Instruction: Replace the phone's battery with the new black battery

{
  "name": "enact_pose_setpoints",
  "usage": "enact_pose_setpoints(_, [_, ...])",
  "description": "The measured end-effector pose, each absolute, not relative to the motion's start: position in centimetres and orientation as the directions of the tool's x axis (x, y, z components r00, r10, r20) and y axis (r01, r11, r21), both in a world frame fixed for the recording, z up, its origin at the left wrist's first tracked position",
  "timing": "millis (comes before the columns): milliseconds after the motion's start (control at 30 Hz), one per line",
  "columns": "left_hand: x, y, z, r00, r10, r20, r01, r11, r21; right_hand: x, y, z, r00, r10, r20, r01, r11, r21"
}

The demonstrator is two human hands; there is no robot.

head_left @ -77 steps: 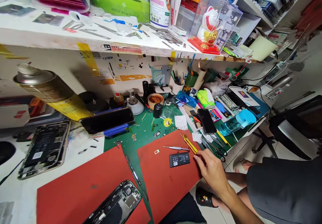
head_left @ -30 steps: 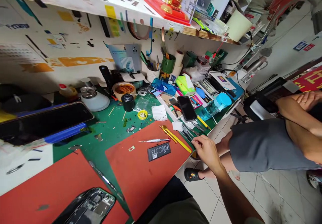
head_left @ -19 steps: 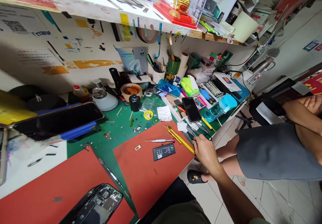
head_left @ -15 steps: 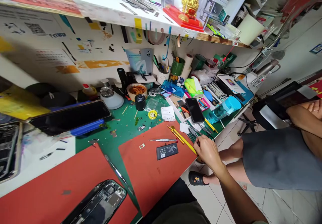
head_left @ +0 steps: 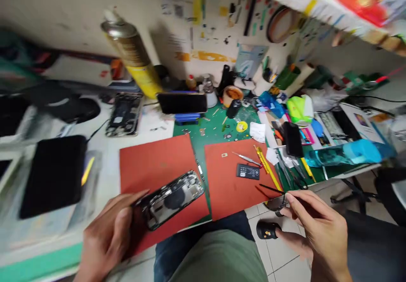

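Note:
My left hand [head_left: 108, 229] grips the near left end of an opened phone [head_left: 173, 199], its inner parts facing up, over the left red mat [head_left: 149, 159]. Thumb and fingers lie on either side of that end. Between the thumb and fingers of my right hand [head_left: 317, 220] are thin black tweezers [head_left: 272, 188], pointing left past the mat's front edge. On the right red mat [head_left: 222, 193] lie a black battery [head_left: 248, 171], a silver screwdriver [head_left: 247, 159] and a yellow-handled tool [head_left: 269, 170].
A blue water bottle [head_left: 345, 153] lies at the right edge beside a dark phone [head_left: 292, 139]. Another phone rests on a blue stand [head_left: 187, 118] at the back. Left of the mats are a black tablet-like device [head_left: 52, 174] and a spray can [head_left: 133, 58]. Someone's foot [head_left: 268, 229] is below.
My view has swung left. My right hand has come away from the tools at the right with the tweezers. My left hand has come into view, holding the opened phone.

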State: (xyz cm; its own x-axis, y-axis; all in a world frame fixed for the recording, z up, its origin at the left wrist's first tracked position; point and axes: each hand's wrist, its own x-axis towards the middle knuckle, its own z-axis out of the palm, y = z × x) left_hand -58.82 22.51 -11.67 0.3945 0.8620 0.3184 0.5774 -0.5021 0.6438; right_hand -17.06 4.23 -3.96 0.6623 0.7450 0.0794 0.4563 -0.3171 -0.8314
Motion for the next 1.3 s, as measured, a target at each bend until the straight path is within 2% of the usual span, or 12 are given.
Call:
enact_pose_setpoints(67, [-59.5, 22.0, -12.6, 0.39, 0.884, 0.257, 0.565, -0.45, 0.692, -18.3, 5.7, -4.8, 0.644, 0.765, -0.018, 0.328, -0.297, -0.897])
enact_pose_setpoints(133, [-59.5, 21.9, -13.1, 0.377, 0.889, 0.26, 0.547, -0.44, 0.712, -19.5, 7.5, -5.7, 0.634, 0.769, -0.075, 0.248, -0.295, -0.923])
enact_pose_setpoints(200, [-59.2, 21.9, -13.0, 0.359, 0.886, 0.293, 0.531, -0.452, 0.717, -20.4, 8.9, -6.4, 0.614, 0.782, -0.103, 0.246, -0.314, -0.917])
enact_pose_setpoints(267, [-58.8, 21.9, -12.8, 0.353, 0.884, 0.305, 0.513, -0.456, 0.727, -21.1, 9.6, -6.7, 0.574, 0.814, -0.095, 0.313, -0.324, -0.893])
enact_pose_setpoints(367, [-58.6, 21.7, -12.6, 0.342, 0.887, 0.31, 0.488, -0.45, 0.748, -22.3, 9.4, -6.8, 0.49, 0.871, 0.037, 0.469, -0.228, -0.853])
enact_pose_setpoints(467, [-58.5, 21.5, -12.6, 0.328, 0.888, 0.324, 0.486, -0.452, 0.748, -24.3, 9.3, -6.7, 0.273, 0.937, 0.219, 0.596, 0.014, -0.803])
enact_pose_setpoints(567, [-58.4, 21.4, -12.6, 0.325, 0.889, 0.322, 0.486, -0.449, 0.75, -27.1, 10.1, -6.9, 0.031, 0.947, 0.32, 0.627, 0.231, -0.744])
enact_pose_setpoints(733, [-58.5, 21.4, -12.6, 0.333, 0.885, 0.325, 0.485, -0.457, 0.746, -31.0, 12.3, -8.2, -0.103, 0.897, 0.43, 0.633, 0.393, -0.667])
enact_pose_setpoints(933, [-58.5, 21.5, -12.5, 0.337, 0.88, 0.333, 0.492, -0.467, 0.735, -31.9, 13.6, -9.0, -0.156, 0.869, 0.469, 0.681, 0.439, -0.586])
enact_pose_setpoints(1300, [-58.6, 21.5, -12.3, 0.352, 0.872, 0.34, 0.498, -0.482, 0.72, -32.0, 14.8, -9.1, -0.162, 0.891, 0.425, 0.702, 0.407, -0.585])
